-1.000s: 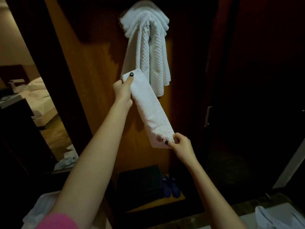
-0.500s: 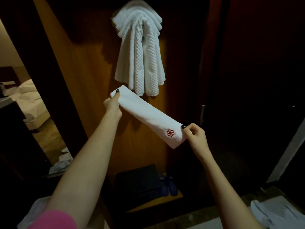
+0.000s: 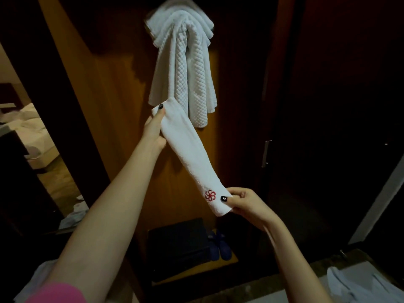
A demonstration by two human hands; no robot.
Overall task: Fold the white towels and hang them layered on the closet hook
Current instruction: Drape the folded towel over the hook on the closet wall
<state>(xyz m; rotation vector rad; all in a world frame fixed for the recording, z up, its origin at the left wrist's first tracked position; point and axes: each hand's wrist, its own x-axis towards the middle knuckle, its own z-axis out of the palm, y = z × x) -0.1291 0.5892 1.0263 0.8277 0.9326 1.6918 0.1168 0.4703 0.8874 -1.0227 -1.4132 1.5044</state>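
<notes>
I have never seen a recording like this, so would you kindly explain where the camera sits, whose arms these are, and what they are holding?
There is no machine here: these are a person's two bare arms, filmed by one wide-angle camera worn on their head, looking forward and down. The left hand grips the upper end of a narrow folded towel. The right hand pinches its lower end, beside a red flower emblem. The towel stretches at a slant between the hands, in front of a wooden closet panel. Above it, hanging towels already drape near the top of the panel; the hook is hidden beneath them. On the closet floor sit a dark box and blue slippers. More white cloth lies at the lower right.
</notes>
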